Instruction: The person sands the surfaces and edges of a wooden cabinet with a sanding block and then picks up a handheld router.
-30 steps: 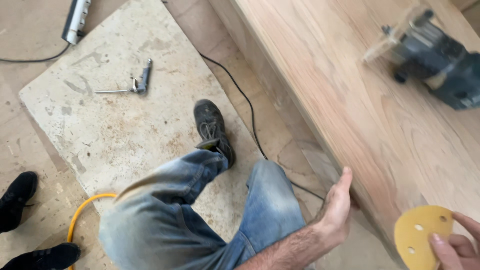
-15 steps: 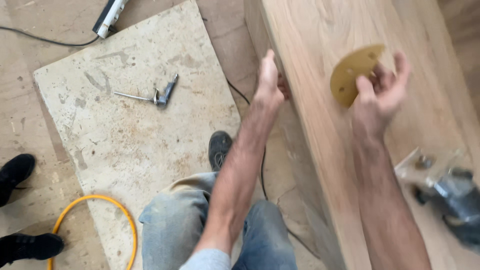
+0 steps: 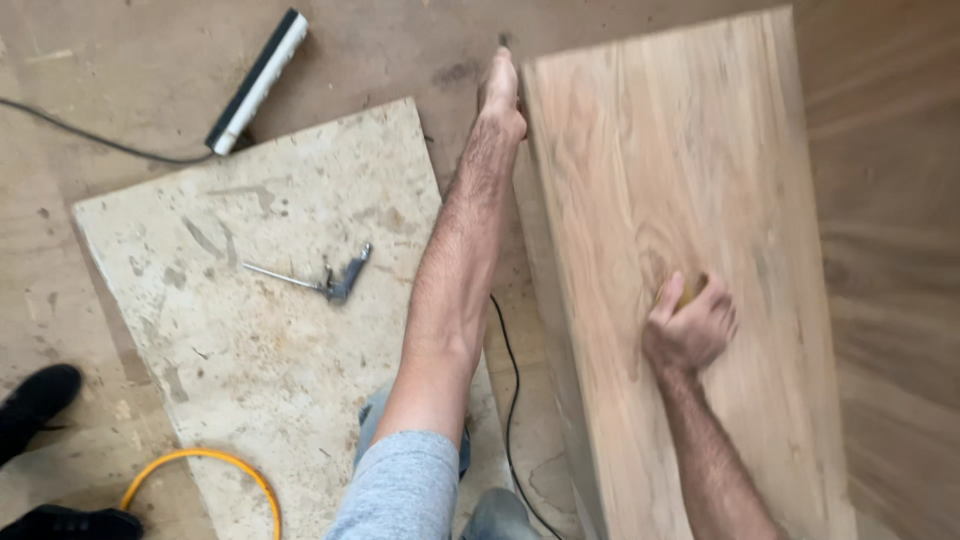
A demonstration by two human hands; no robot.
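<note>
A long light wooden slab (image 3: 740, 170) runs up the right half of the head view. My right hand (image 3: 688, 326) lies flat on its top, pressing down a yellow sanding disc (image 3: 688, 293) of which only a sliver shows between the fingers. My left arm stretches far forward. My left hand (image 3: 499, 92) grips the slab's left edge near its far corner, fingers hidden behind the edge.
A pale stone slab (image 3: 270, 330) lies on the floor at left with a metal air blow gun (image 3: 335, 283) on it. A power strip (image 3: 255, 82) and black cable (image 3: 508, 400) lie nearby. A yellow hose (image 3: 205, 460) curls at bottom left beside another person's black shoes (image 3: 38, 405).
My left hand slid farther along the slab's edge to its far corner. My right hand came down and pressed the sanding disc onto the wood. The power tool left the view.
</note>
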